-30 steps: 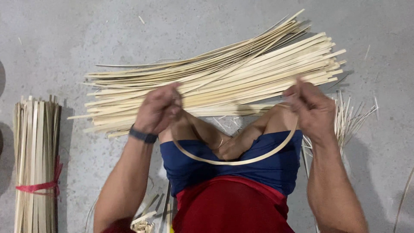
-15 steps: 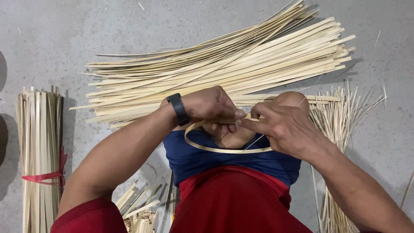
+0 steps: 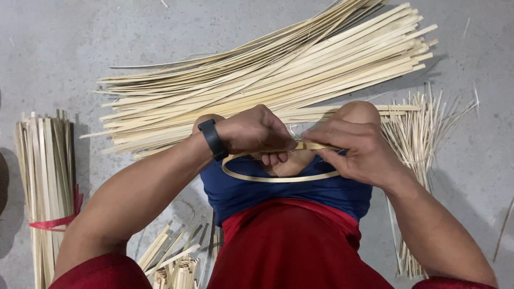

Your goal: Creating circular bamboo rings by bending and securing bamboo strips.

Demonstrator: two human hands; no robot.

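Status: one thin pale bamboo strip (image 3: 278, 179) is bent into a closed oval hoop, held over the lap between the knees, above the blue shorts (image 3: 241, 192). Left hand (image 3: 256, 131) is curled shut on the hoop's top edge. Right hand (image 3: 356, 145) pinches the same edge just beside it, fingers closed on the strip where the two ends seem to overlap. The hands are nearly touching.

Done, as I read it: the strip is curved and the ends are brought together. Left: fixing the overlap. No tie or binding shows, though the fingers hide the joint, so I can't tell for sure.

Stock looks barely dented. A big loose pile of long flat bamboo strips (image 3: 278, 75) lies on the grey concrete floor (image 3: 64, 48) beyond the knees. A bundle of shorter bamboo slats with a red tie (image 3: 45, 187) sits near the floor's left edge. A fan of thin bamboo slivers (image 3: 423, 134) lies at right. Short offcuts (image 3: 171, 257) lie near the bottom edge. No finished hoops in view.
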